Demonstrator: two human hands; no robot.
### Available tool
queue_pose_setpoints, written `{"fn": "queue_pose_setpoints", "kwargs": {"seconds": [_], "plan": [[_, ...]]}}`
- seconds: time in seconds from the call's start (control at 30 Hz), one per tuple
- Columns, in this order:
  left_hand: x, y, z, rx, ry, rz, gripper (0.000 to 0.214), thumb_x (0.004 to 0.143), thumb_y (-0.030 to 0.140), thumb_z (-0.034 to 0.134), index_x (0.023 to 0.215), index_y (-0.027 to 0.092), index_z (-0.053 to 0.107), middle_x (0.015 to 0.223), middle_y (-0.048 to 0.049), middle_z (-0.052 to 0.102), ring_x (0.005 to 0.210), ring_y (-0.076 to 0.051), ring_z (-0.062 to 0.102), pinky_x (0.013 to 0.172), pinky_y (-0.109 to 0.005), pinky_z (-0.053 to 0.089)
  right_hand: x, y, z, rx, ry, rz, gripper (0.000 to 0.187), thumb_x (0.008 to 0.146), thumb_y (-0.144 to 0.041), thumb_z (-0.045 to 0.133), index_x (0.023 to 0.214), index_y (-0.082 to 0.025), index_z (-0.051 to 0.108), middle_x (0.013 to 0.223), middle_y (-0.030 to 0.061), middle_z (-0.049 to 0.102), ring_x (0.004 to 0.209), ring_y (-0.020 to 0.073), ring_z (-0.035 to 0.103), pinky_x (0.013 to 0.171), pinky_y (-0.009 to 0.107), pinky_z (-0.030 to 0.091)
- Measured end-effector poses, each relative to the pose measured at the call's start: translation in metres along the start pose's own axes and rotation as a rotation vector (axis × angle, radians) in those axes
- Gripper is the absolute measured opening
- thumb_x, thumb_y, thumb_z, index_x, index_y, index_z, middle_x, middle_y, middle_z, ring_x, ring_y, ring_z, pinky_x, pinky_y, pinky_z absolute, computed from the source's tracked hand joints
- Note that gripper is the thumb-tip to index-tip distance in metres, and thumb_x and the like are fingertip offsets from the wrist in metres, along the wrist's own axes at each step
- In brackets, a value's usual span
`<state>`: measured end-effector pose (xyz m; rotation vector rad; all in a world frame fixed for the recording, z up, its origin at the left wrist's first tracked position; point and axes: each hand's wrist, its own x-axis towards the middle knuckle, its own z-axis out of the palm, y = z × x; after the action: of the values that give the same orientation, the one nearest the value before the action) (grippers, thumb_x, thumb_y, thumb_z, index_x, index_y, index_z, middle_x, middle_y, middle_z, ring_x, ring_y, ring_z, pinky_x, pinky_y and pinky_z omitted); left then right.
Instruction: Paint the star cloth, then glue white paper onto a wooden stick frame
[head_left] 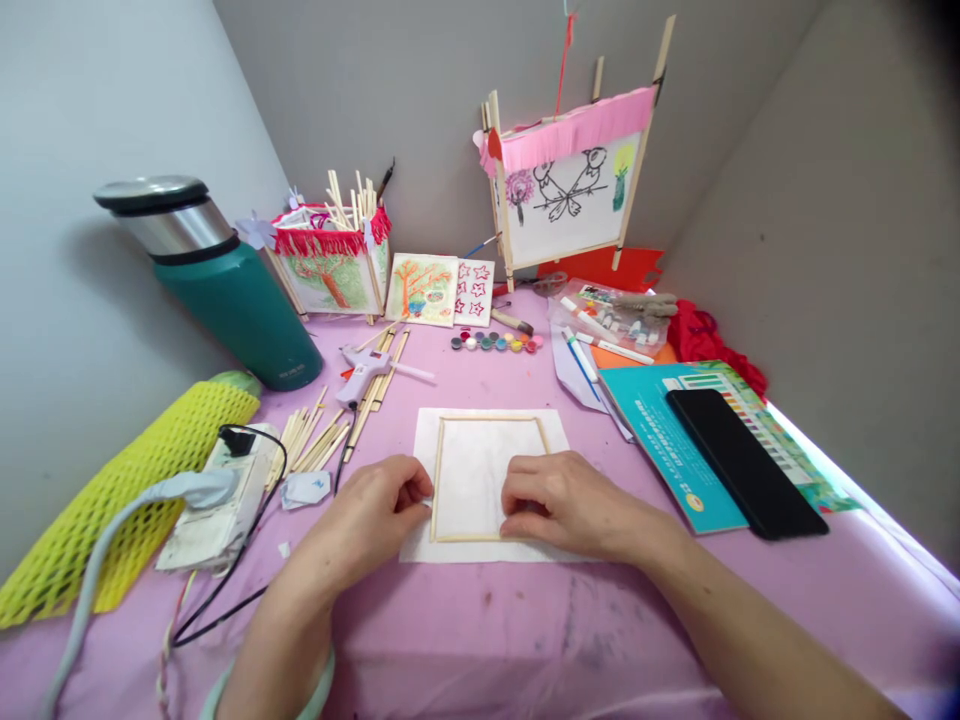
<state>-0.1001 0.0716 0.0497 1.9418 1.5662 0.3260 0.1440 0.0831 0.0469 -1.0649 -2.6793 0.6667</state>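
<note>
A rectangular frame of thin wooden sticks [487, 419] lies flat on a sheet of white paper [427, 432] on the table. At the frame's left side, my left hand [379, 505] is closed, thumb and fingertips together against the stick; a tiny white bit shows there, but I cannot make out what is pinched. My right hand [559, 500] rests over the frame's right side with its fingers curled. It hides the lower right corner, and whatever its fingers hold is not visible.
Left are a glue gun [366, 378], loose sticks [319, 440], a power strip [225, 500] and a teal bottle [232, 300]. A phone [742, 460] lies on a blue booklet [667, 440] at right. Paint pots [499, 343] and a decorated paper lantern [574, 190] stand behind.
</note>
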Motion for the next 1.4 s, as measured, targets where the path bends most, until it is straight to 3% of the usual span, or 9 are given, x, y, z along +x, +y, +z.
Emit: {"fn": "queue_pose_setpoints", "kwargs": {"seconds": [0.43, 0.57, 0.67, 0.77, 0.83, 0.93, 1.03, 1.4], "plan": [[-0.002, 0.006, -0.002, 0.058, -0.007, -0.002, 0.008, 0.073, 0.023, 0.049, 0.075, 0.021, 0.056, 0.07, 0.0016, 0.062, 0.064, -0.013, 0.054, 0.058, -0.024, 0.036, 0.0, 0.002, 0.002, 0.054, 0.024, -0.001, 0.012, 0.084, -0.029, 0.06, 0.077, -0.019, 0.063, 0.08, -0.0015, 0.062, 0.07, 0.0101, 0.055, 0.063, 0.022, 0.036], [0.005, 0.018, -0.018, 0.158, 0.072, 0.019, 0.012, 0.077, 0.024, 0.046, 0.074, 0.022, 0.058, 0.073, 0.0007, 0.064, 0.067, -0.015, 0.057, 0.059, -0.025, 0.036, 0.001, 0.019, -0.016, 0.074, 0.209, 0.124, 0.013, 0.086, -0.023, 0.053, 0.081, -0.018, 0.065, 0.083, 0.0014, 0.064, 0.075, 0.0124, 0.056, 0.067, 0.023, 0.038], [0.024, 0.031, -0.03, 0.252, 0.176, 0.014, 0.016, 0.078, 0.025, 0.045, 0.074, 0.023, 0.06, 0.073, -0.0003, 0.067, 0.071, -0.017, 0.06, 0.062, -0.025, 0.037, 0.006, 0.04, -0.038, -0.009, 0.356, 0.271, 0.014, 0.085, -0.021, 0.052, 0.079, -0.019, 0.064, 0.082, 0.0015, 0.065, 0.075, 0.0136, 0.056, 0.066, 0.024, 0.038], [0.051, 0.036, -0.03, 0.35, 0.239, -0.012, 0.021, 0.078, 0.024, 0.044, 0.079, 0.021, 0.065, 0.081, -0.0045, 0.07, 0.079, -0.021, 0.062, 0.067, -0.028, 0.04, 0.012, 0.057, -0.05, -0.071, 0.433, 0.354, 0.014, 0.083, -0.022, 0.052, 0.077, -0.019, 0.064, 0.082, 0.0021, 0.066, 0.074, 0.0144, 0.056, 0.066, 0.025, 0.038], [0.066, 0.034, -0.025, 0.381, 0.27, -0.03, 0.027, 0.079, 0.023, 0.042, 0.089, 0.019, 0.067, 0.09, -0.0084, 0.071, 0.088, -0.024, 0.062, 0.072, -0.03, 0.041, 0.015, 0.065, -0.047, -0.047, 0.467, 0.37, 0.014, 0.083, -0.02, 0.051, 0.078, -0.018, 0.065, 0.084, 0.0028, 0.067, 0.076, 0.0147, 0.057, 0.068, 0.025, 0.039], [0.076, 0.024, -0.016, 0.377, 0.283, -0.045, 0.033, 0.08, 0.025, 0.04, 0.097, 0.017, 0.067, 0.096, -0.011, 0.07, 0.094, -0.026, 0.062, 0.077, -0.033, 0.042, 0.017, 0.071, -0.032, 0.049, 0.462, 0.399, 0.018, 0.083, -0.017, 0.048, 0.081, -0.018, 0.066, 0.085, 0.0031, 0.068, 0.078, 0.0147, 0.059, 0.069, 0.025, 0.04], [0.075, 0.018, -0.013, 0.37, 0.261, -0.039, 0.034, 0.081, 0.027, 0.039, 0.094, 0.018, 0.069, 0.095, -0.0085, 0.071, 0.09, -0.025, 0.063, 0.077, -0.031, 0.043, 0.016, 0.072, -0.021, 0.093, 0.413, 0.423, 0.02, 0.082, -0.014, 0.047, 0.083, -0.017, 0.067, 0.086, 0.0035, 0.069, 0.08, 0.015, 0.06, 0.071, 0.025, 0.041], [0.072, 0.028, -0.011, 0.374, 0.245, -0.043, 0.032, 0.08, 0.024, 0.04, 0.089, 0.02, 0.071, 0.091, -0.007, 0.072, 0.086, -0.024, 0.063, 0.074, -0.03, 0.042, 0.014, 0.067, -0.02, -0.05, 0.37, 0.434, 0.018, 0.083, -0.014, 0.049, 0.083, -0.017, 0.067, 0.085, 0.0044, 0.066, 0.081, 0.0146, 0.059, 0.072, 0.024, 0.041]]}}
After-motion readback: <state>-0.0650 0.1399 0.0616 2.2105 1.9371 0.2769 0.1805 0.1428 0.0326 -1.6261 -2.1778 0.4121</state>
